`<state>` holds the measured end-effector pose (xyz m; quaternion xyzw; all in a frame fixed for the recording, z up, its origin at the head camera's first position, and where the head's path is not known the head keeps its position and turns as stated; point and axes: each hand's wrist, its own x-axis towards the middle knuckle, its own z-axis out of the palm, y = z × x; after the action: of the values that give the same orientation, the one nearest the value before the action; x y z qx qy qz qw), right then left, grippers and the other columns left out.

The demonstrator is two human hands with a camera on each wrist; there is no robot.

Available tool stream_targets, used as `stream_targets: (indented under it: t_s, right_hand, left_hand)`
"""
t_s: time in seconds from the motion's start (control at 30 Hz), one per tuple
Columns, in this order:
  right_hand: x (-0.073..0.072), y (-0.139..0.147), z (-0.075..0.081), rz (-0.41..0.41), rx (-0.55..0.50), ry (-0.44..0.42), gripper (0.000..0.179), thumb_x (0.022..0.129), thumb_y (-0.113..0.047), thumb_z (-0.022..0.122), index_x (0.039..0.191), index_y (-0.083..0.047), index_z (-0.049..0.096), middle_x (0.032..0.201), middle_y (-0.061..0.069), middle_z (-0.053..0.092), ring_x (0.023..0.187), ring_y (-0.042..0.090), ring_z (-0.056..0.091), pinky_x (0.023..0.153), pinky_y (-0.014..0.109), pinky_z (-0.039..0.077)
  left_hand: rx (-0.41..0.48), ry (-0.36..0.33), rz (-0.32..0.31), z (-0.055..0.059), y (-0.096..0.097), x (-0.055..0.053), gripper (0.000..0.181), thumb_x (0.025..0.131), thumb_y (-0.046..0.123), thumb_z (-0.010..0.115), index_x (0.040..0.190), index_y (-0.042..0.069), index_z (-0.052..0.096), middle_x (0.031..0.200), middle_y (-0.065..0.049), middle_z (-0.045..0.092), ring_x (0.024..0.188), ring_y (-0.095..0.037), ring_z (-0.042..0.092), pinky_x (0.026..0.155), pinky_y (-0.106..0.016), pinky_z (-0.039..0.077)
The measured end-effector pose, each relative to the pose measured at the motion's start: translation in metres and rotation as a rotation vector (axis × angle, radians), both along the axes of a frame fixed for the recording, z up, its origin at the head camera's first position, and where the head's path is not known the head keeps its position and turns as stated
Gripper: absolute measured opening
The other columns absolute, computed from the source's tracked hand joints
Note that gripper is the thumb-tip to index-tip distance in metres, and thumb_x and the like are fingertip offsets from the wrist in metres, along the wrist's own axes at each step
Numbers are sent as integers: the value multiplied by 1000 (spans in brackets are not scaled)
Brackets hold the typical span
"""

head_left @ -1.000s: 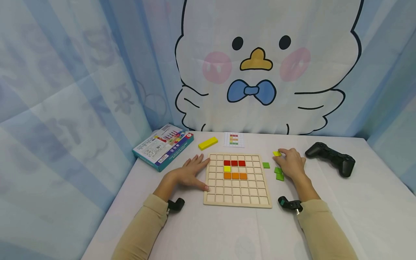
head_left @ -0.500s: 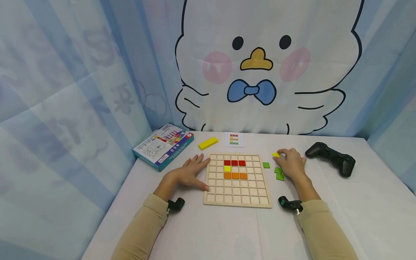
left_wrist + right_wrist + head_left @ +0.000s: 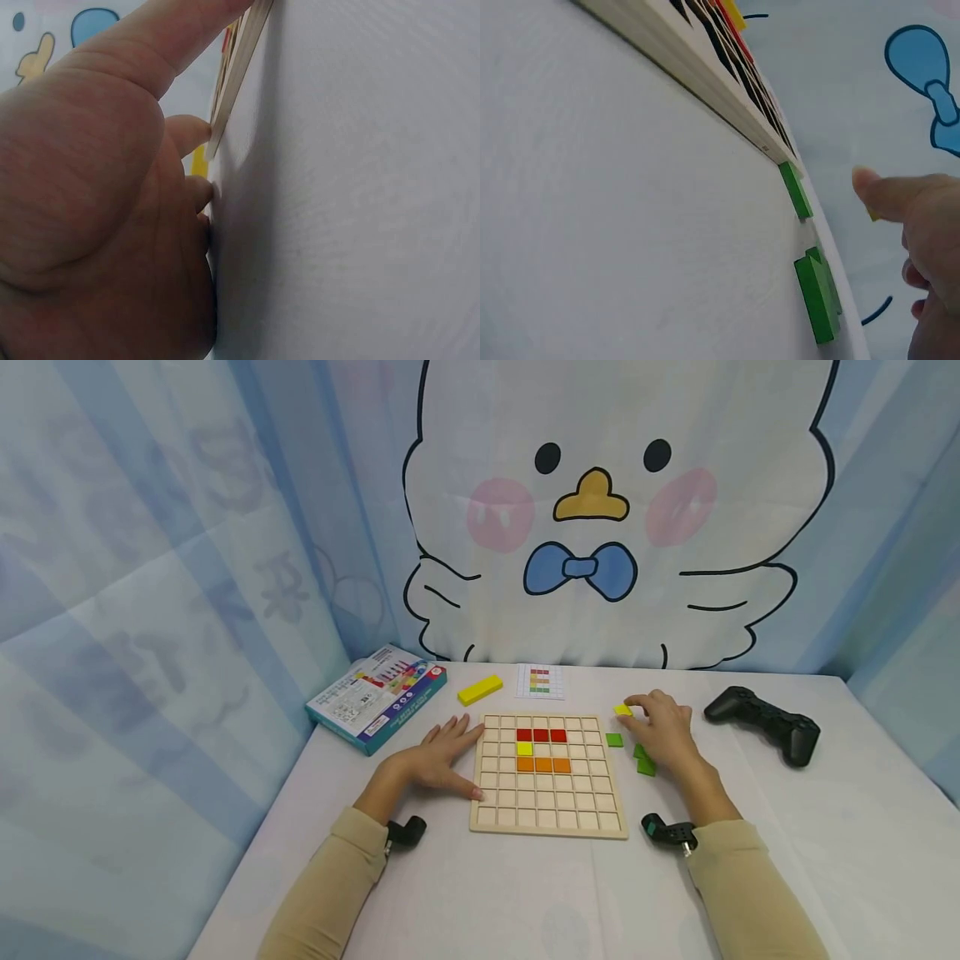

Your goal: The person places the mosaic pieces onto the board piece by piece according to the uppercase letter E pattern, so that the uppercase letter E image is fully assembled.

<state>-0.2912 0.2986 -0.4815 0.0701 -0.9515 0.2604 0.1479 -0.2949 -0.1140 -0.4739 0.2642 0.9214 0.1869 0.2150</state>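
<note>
A wooden grid board (image 3: 545,823) lies on the table, with red tiles (image 3: 541,736), one yellow tile (image 3: 524,749) and orange tiles (image 3: 543,765) set in its cells. My left hand (image 3: 432,762) rests flat at the board's left edge, thumb and fingertips touching the frame. Right of the board, my right hand (image 3: 666,733) pinches a yellow tile (image 3: 622,710) between thumb and fingers. In the right wrist view only a sliver of that tile shows under the thumb, and the hand is raised off the table. Loose green tiles (image 3: 646,767) lie below this hand, and one green tile (image 3: 614,740) sits by the board's right edge.
A printed pattern card (image 3: 540,682) lies behind the board, beside a yellow bar (image 3: 480,691). At the back left is a game box (image 3: 377,697). A black game controller (image 3: 763,725) lies to the right. A cartoon-printed curtain (image 3: 592,635) closes off the back.
My right hand has lifted the yellow tile and moved slightly left and away from me, toward the board. The left hand stays in place.
</note>
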Motion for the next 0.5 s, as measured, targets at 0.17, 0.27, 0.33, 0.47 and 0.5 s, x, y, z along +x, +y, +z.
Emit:
stream_targets:
  t_s: [0.17,0.27,0.33,0.47,0.5]
  right_hand:
    - [-1,-16,7,170,18,53,31,97,-20,74,123,-4,71,87,6,53,85,24,46,79,41,23]
    - [2,-28,12,246,33,74,29,95,-18,77,121,-5,71,84,4,50,85,22,45,78,39,22]
    - [4,-36,15,290,40,85,29,94,-18,78,120,-5,72,83,4,50,85,22,44,78,39,22]
    - [9,-53,21,359,62,85,28,93,-20,79,117,-7,74,83,2,51,83,19,44,79,39,24]
    - [10,-57,23,380,66,85,28,92,-20,80,116,-7,74,83,1,52,82,18,44,79,39,25]
  left_hand:
    - [8,-1,-5,0,-1,0,121,77,72,77,169,30,11,177,-6,-7,163,-26,-12,131,-53,-11]
    - [9,-2,-5,1,-1,1,121,77,72,77,169,30,11,177,-6,-7,163,-26,-13,130,-52,-12]
    - [7,-3,-5,2,-1,1,121,77,72,76,169,29,11,177,-6,-7,163,-26,-13,130,-53,-12]
    - [5,-7,-2,1,-1,0,121,77,73,76,169,30,10,177,-5,-7,163,-26,-13,131,-52,-12]
    - [5,-8,-1,0,-2,0,121,77,73,76,169,30,10,177,-5,-7,163,-26,-13,131,-52,-12]
